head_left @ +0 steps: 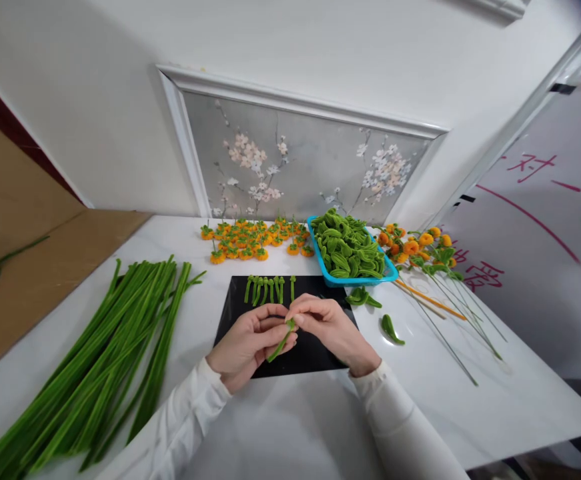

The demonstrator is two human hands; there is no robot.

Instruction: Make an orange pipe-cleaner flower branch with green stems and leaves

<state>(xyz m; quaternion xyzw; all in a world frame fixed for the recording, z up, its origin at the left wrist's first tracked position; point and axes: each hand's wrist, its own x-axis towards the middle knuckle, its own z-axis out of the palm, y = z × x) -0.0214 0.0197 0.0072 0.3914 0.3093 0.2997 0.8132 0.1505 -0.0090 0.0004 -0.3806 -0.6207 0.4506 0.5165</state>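
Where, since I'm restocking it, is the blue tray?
In the head view, the blue tray sits right of centre, between the orange flower heads and the stemmed orange flowers.

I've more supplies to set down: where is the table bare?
Bare white tabletop lies between the long fuzzy green stems and the flat black mat, and right of the right white sleeve. The back is crowded with orange flower heads and the blue plastic basket.

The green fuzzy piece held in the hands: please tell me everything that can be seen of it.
The green fuzzy piece is short, narrow and chenille-like, with a wider upper end, partly hidden. It slants over the black mat, its free end toward the lower left. The left hand and right hand both appear to hold it near the top.
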